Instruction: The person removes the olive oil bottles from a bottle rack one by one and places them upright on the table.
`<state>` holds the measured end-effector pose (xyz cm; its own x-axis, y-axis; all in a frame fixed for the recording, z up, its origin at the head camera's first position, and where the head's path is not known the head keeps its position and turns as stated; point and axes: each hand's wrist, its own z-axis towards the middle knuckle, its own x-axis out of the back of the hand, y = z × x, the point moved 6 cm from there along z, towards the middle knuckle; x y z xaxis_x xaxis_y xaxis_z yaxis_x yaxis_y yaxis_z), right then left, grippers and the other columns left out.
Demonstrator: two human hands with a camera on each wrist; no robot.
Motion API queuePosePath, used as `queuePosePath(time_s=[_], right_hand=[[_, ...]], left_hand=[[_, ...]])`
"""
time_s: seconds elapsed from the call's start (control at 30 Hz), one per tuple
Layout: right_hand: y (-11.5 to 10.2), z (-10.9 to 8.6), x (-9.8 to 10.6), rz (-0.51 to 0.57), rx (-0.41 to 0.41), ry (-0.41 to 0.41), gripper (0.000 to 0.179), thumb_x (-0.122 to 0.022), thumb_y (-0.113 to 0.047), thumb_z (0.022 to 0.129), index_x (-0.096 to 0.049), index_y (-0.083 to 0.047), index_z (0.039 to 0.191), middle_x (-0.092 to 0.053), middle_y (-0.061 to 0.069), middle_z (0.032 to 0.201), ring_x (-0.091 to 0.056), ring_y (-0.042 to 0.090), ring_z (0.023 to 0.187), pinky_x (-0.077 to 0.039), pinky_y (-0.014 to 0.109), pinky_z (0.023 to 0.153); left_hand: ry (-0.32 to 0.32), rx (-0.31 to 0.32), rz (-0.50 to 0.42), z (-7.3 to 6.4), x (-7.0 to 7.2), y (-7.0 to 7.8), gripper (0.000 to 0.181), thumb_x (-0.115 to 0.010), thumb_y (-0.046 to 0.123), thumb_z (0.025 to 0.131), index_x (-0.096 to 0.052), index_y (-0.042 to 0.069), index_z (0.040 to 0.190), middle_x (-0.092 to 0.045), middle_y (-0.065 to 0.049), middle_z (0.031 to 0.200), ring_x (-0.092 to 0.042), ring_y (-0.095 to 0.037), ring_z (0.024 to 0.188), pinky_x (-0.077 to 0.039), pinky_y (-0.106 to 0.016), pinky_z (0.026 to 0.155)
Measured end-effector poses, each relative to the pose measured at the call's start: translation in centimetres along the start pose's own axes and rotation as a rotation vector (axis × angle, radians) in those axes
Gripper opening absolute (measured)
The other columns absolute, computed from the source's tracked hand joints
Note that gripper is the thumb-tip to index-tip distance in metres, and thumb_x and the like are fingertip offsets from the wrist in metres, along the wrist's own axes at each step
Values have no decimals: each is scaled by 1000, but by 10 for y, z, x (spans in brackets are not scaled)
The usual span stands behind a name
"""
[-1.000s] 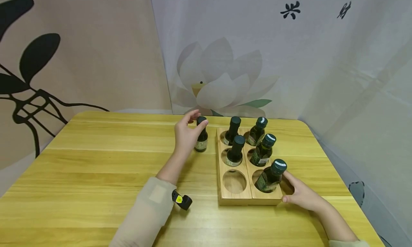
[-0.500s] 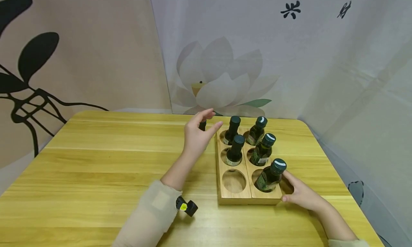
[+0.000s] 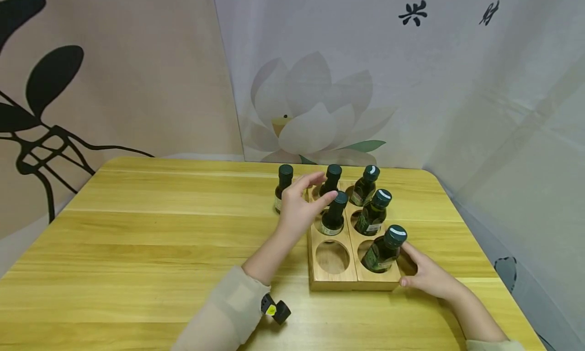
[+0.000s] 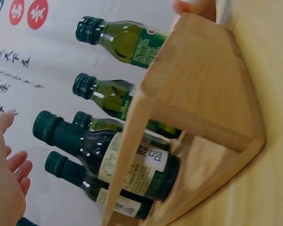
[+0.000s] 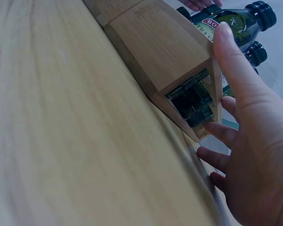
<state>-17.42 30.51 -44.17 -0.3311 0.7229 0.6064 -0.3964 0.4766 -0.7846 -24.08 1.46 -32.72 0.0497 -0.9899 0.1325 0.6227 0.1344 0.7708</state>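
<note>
A wooden bottle rack (image 3: 333,286) with two rows of round holes stands on the table. In its left row are two slim dark bottles with cream labels, the nearer bottle (image 3: 335,216) beside my left thumb. The front-left hole (image 3: 332,257) shows bare wood. Three green-capped oil bottles fill the right row, the front oil bottle (image 3: 384,249) leaning slightly. My left hand (image 3: 299,206) hovers with loose, parted fingers, apart from the bottles in the left wrist view. My right hand (image 3: 429,275) rests against the rack's right front corner, thumb (image 5: 231,56) and fingers spread.
Another slim dark bottle (image 3: 279,191) stands on the table left of the rack, partly behind my left hand. The wooden table (image 3: 160,249) extends to both sides. A printed cloth (image 3: 315,102) hangs behind its far edge. A small black camera (image 3: 276,310) is on my left wrist.
My left hand has come away from the slim bottle left of the rack and moved right, over the left row. That bottle stays standing. My right hand and the rack have not moved.
</note>
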Motion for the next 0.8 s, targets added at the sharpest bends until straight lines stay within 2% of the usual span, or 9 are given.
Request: queuePosePath(time_s=[0.1,0.2,0.37,0.43,0.5,0.67,0.8], right_hand=[[-1,0,0,2,-4,0,99,-66,-56,82,-18,-6,153,-21,31,150,-17,55,131,-14,12,100],[-1,0,1,0,1,2,99,-66,-56,82,-18,-6,153,-22,31,149,-17,51,133,-15,11,100],[-2,0,1,3,13,10,98,-67,-56,83,-19,-6,153,-24,30,149,-19,14,136,-15,10,100],[-2,0,1,8,13,9,98,-67,-56,82,-19,-8,153,-24,30,150,-18,6,134,-15,10,100],[-2,1,1,12,11,6,97,-67,-55,83,-19,-10,154,-23,29,150,-18,14,136,-14,11,100],[0,1,1,6,6,7,98,-67,-57,82,-19,-10,154,-23,29,150,-17,48,133,-14,11,101],[2,1,1,4,-4,6,100,-67,-57,81,-19,-8,153,-23,29,150,-17,53,132,-15,13,102]], left_hand=[[-28,45,-25,-4,-5,-4,47,-80,19,80,-64,1,120,-67,-9,110,-59,-15,104,-46,-39,92],[-66,104,-33,-7,-9,-10,48,-79,23,81,-64,5,123,-66,-5,112,-58,-13,106,-44,-40,95],[-136,159,-57,-10,-16,-20,49,-77,25,83,-62,8,126,-66,0,111,-57,-12,106,-42,-44,96],[-158,166,-76,-10,-18,-24,48,-77,24,83,-62,9,126,-66,0,110,-57,-13,104,-42,-45,96],[-178,177,-91,-9,-19,-27,48,-77,23,83,-62,10,126,-66,0,110,-57,-14,103,-42,-46,95],[-241,206,-120,-10,-23,-35,47,-76,23,84,-62,10,128,-66,0,110,-58,-19,103,-44,-51,91],[-292,217,-129,-11,-27,-38,46,-74,22,86,-61,12,129,-65,-1,112,-57,-21,103,-46,-49,88]])
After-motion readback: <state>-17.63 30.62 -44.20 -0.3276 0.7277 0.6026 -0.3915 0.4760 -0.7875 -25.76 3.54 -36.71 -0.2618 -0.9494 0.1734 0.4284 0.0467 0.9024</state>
